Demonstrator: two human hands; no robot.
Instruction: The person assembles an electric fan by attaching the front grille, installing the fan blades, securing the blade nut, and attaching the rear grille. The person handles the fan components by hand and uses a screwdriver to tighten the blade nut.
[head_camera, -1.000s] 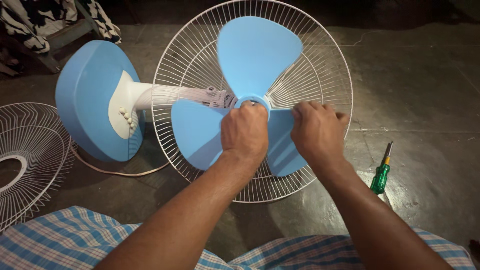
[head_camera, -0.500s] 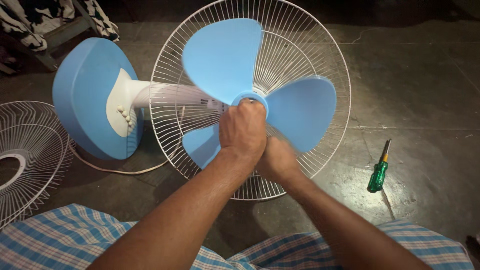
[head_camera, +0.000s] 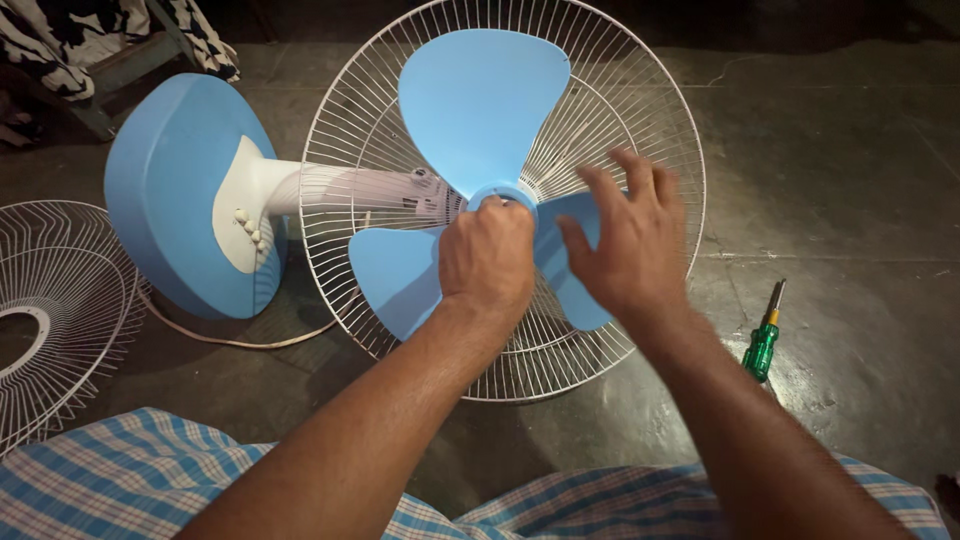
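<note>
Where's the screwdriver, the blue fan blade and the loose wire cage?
Screwdriver (head_camera: 761, 348): head view, on its green handle.
Fan blade (head_camera: 480, 100): head view, middle of the top blade.
Loose cage (head_camera: 60, 300): head view, on its wires, far left.

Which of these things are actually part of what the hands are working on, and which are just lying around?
In hand:
left hand closed over the blue hub
right hand spread over the fan blade
rear grille

Lying about:
loose grille
green screwdriver

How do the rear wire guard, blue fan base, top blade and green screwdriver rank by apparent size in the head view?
1. Rear wire guard
2. Blue fan base
3. Top blade, though nearer the camera than the base
4. Green screwdriver
</note>
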